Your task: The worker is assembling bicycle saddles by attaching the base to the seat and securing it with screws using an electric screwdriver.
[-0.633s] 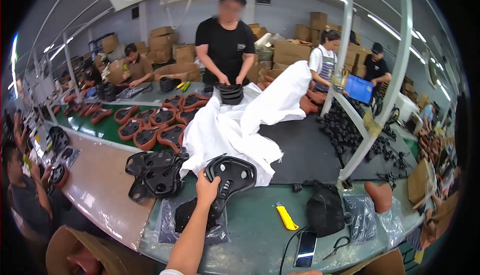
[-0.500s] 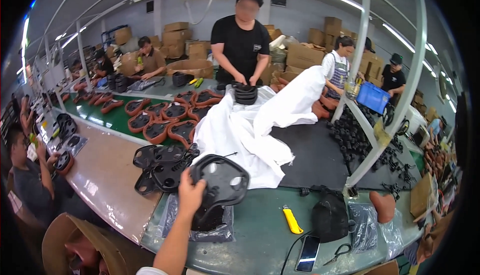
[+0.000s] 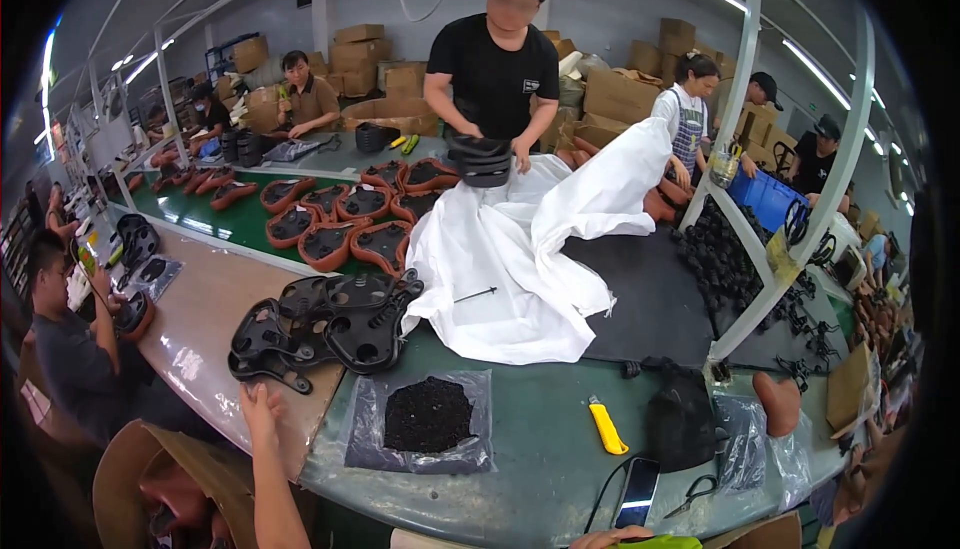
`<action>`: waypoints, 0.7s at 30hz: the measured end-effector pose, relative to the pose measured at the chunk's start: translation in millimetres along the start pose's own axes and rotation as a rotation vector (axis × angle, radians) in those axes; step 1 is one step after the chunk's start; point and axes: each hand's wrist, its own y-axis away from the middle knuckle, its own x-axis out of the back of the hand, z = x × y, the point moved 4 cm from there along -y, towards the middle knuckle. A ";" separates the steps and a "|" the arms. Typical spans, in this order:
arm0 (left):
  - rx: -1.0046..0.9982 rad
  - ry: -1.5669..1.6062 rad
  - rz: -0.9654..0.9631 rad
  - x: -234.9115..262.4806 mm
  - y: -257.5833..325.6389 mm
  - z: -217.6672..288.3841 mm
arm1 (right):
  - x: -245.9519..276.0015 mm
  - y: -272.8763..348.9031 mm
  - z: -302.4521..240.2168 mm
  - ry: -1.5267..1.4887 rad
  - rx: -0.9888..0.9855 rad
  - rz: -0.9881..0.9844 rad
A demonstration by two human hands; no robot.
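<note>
The left hand point(image 3: 262, 411) comes up from the lower edge with its fingers loosely spread and holds nothing; its fingertips lie on the table point(image 3: 540, 449) just below the pile of black saddle bases point(image 3: 325, 321). That pile sits where the brown tabletop meets the green one, several moulded shells overlapping each other. Just right of the hand, a clear plastic bag of small black parts point(image 3: 428, 415) lies flat on the green surface. Only a sliver of the right hand point(image 3: 612, 538) shows at the bottom edge, and I cannot tell whether it is open or closed. Near it are a dark phone point(image 3: 637, 492) with a cable, a yellow utility knife point(image 3: 606, 428) and a black pouch point(image 3: 680, 419). Beyond the bag, a large white sheet point(image 3: 530, 259) is heaped over a dark mat. Behind it a person in a black shirt point(image 3: 492, 74) holds a stack of black parts, and brown-rimmed saddles point(image 3: 330, 219) lie in rows on the green belt.
</note>
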 end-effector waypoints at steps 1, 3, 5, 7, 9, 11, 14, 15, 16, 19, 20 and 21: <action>-0.078 -0.106 0.028 -6.2 6.3 4.3 | -0.7 1.5 5.5 -0.329 -0.063 0.176; -0.304 -0.220 0.017 -31.6 30.6 16.8 | -18.6 -1.6 -0.7 0.005 -0.026 0.067; -0.581 -0.301 -0.104 -82.7 70.0 35.1 | -32.4 -2.5 -7.0 0.348 0.015 -0.033; -0.683 -0.304 -0.334 -148.1 128.2 76.6 | -25.2 -0.2 -0.8 -0.085 -0.233 0.267; -0.781 -0.441 -0.657 -208.6 166.8 98.5 | -29.0 2.8 -4.0 -0.057 -0.235 0.247; -1.002 -0.531 -0.765 -257.6 187.4 95.7 | -32.9 7.0 -8.5 -0.019 -0.248 0.189; -1.027 -0.609 -0.804 -294.1 197.9 85.9 | -6.2 20.5 -3.1 -0.241 -0.090 0.231; -1.048 -0.646 -0.839 -302.8 198.3 79.6 | -1.3 23.2 -4.1 -0.242 -0.077 0.236; -1.070 -0.684 -0.872 -309.3 198.3 74.7 | -2.0 24.0 -10.4 0.099 0.010 0.076; -1.023 -0.789 -0.982 -319.0 195.4 65.4 | 3.2 27.7 -17.2 0.451 0.106 -0.092; -1.046 -0.743 -0.977 -320.6 191.2 64.2 | 4.7 28.3 -18.0 0.462 0.110 -0.111; -1.051 -0.747 -0.981 -322.2 186.1 64.6 | 6.3 29.6 -19.2 0.457 0.111 -0.106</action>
